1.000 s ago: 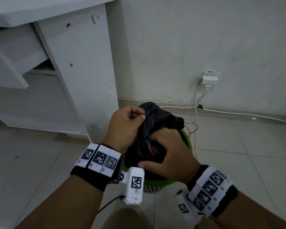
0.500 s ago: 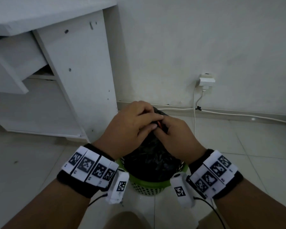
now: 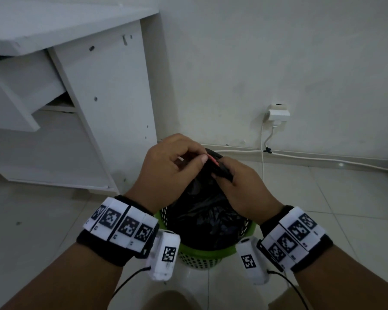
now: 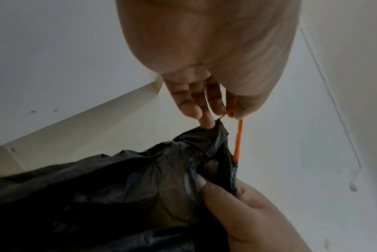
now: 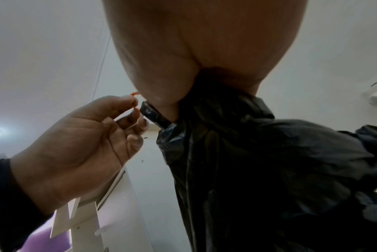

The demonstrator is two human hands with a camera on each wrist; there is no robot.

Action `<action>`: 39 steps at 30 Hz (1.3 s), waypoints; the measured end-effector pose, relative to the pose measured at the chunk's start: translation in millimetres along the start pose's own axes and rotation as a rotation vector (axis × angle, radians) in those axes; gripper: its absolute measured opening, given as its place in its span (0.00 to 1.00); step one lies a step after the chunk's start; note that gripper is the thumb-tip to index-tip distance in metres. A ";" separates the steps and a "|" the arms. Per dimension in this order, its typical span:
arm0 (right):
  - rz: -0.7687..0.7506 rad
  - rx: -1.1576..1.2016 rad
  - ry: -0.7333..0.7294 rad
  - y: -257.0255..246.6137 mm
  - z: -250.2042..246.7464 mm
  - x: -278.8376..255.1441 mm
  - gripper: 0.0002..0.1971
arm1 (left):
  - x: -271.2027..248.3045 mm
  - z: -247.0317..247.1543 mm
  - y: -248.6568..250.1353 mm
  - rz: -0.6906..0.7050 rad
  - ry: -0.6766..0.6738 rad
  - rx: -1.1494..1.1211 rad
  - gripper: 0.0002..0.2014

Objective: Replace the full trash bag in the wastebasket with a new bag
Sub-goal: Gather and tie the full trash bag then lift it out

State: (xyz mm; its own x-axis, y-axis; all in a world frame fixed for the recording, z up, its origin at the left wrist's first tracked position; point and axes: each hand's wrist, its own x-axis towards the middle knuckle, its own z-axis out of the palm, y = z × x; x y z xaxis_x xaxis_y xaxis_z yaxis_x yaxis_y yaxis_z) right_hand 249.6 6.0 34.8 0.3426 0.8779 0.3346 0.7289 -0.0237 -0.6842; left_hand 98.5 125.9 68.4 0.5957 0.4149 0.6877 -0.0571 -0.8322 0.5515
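A full black trash bag (image 3: pixel 202 211) sits in a green perforated wastebasket (image 3: pixel 202 253) on the floor. Its top is gathered into a neck. My right hand (image 3: pixel 235 184) grips that gathered neck (image 5: pixel 204 109) from the right. My left hand (image 3: pixel 173 166) pinches the bag's orange drawstring (image 4: pixel 238 138) between thumb and forefinger, just above the neck; the string runs taut from the pinch (image 5: pixel 134 104) down into the bag's hem. The lower part of the bag is hidden inside the basket.
A white desk panel (image 3: pixel 112 108) stands just left of the basket. A white wall runs behind it, with a plugged-in socket (image 3: pixel 278 113) and a white cable (image 3: pixel 323 156) along the skirting. Pale floor tiles (image 3: pixel 323 209) lie to the right and left.
A second ago the hands were bunching the bag's loose top. They have come together above the basket; the left now pinches the orange drawstring, the right holds the neck.
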 end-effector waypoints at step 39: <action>-0.259 -0.393 -0.093 14.8 11.5 5.9 0.16 | -30.4 -7.3 -31.7 0.020 -0.534 0.473 0.19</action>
State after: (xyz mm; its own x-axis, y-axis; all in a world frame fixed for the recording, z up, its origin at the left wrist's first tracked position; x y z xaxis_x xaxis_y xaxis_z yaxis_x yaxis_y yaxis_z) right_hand 255.5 16.4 19.1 0.0791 0.9173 0.3904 0.9583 0.0380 -0.2834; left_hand 76.4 142.4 33.5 0.9160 0.2618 0.3041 0.2094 -0.9583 0.1943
